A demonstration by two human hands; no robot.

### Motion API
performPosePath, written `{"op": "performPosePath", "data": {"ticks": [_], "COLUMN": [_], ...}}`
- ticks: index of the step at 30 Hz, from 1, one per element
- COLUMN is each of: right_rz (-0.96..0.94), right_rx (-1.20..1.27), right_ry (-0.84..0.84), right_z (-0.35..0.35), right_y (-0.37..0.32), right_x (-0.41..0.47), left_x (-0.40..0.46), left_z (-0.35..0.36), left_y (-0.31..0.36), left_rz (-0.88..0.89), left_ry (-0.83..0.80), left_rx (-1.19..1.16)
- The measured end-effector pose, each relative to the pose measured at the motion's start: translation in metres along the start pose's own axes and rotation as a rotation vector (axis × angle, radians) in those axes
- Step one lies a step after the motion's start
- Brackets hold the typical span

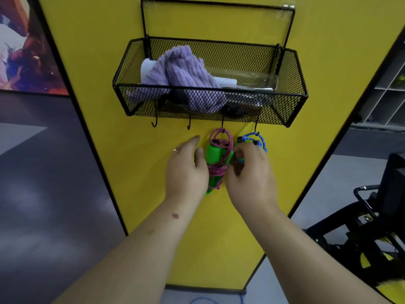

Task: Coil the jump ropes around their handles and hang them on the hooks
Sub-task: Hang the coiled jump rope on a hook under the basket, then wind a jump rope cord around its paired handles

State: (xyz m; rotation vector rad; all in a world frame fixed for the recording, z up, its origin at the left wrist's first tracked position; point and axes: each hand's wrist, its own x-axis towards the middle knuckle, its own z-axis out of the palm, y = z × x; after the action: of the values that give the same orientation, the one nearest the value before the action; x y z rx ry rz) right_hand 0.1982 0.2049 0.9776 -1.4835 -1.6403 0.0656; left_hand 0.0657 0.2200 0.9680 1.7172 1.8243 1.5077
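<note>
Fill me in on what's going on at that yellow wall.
A person is hanging coiled jump ropes under a wire basket. The pink rope, wound around green handles, already hangs by a loop from the third hook. The left hand rests open beside it. The right hand grips the blue rope, whose loop sits on the fourth hook. Two left hooks are bare.

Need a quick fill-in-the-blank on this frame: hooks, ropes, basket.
1. The pink jump rope is coiled around ____ handles.
2. The blue jump rope hangs from the ____ hook of four.
3. The mesh basket holds a ____ towel.
4. ____ hooks are bare.

Missing words: green; rightmost; purple; two
</note>
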Motion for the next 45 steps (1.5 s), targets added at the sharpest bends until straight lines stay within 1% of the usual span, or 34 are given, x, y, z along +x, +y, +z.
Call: {"op": "performPosePath", "data": {"ticks": [3,6,9,11,13,17,22,26,30,34,36,39,43,45], "right_rz": [-0.041,-0.084,-0.067,-0.114,-0.146,-0.150,-0.129,-0.074,0.000,0.064,0.101,0.104,0.113,0.085], "right_rx": [-0.020,-0.051,-0.151,-0.225,-0.268,-0.310,-0.381,-0.430,-0.491,-0.558,-0.582,-0.615,-0.580,-0.556], "right_ry": [-0.089,-0.214,-0.353,-0.423,-0.474,-0.564,-0.667,-0.741,-0.852,-0.989,-1.069,-1.198,-1.412,-1.463], "right_z": [0.020,0.046,0.072,0.091,0.109,0.142,0.203,0.265,0.327,0.376,0.393,0.413,0.440,0.453], "right_y": [0.010,0.019,0.035,0.051,0.069,0.109,0.188,0.265,0.339,0.402,0.425,0.454,0.481,0.490], "right_x": [-0.036,-0.076,-0.118,-0.149,-0.183,-0.253,-0.351,-0.437,-0.522,-0.597,-0.627,-0.659,-0.685,-0.692], "left_x": [-0.034,-0.069,-0.107,-0.134,-0.164,-0.232,-0.319,-0.393,-0.467,-0.534,-0.565,-0.602,-0.629,-0.633], "left_z": [0.000,0.006,0.009,0.011,0.015,0.030,0.069,0.119,0.173,0.217,0.233,0.252,0.278,0.294], "left_y": [-0.029,-0.061,-0.093,-0.120,-0.149,-0.212,-0.313,-0.407,-0.495,-0.573,-0.606,-0.645,-0.689,-0.706], "left_rz": [0.104,0.160,0.135,0.107,0.092,0.048,-0.002,-0.028,-0.080,-0.166,-0.197,-0.265,-0.250,-0.227], "left_ry": [-0.072,-0.142,-0.197,-0.245,-0.297,-0.368,-0.459,-0.498,-0.603,-0.759,-0.855,-0.998,-1.248,-1.346], "left_rx": [0.160,0.349,0.480,0.527,0.563,0.610,0.651,0.684,0.705,0.730,0.754,0.763,0.764,0.743]}}
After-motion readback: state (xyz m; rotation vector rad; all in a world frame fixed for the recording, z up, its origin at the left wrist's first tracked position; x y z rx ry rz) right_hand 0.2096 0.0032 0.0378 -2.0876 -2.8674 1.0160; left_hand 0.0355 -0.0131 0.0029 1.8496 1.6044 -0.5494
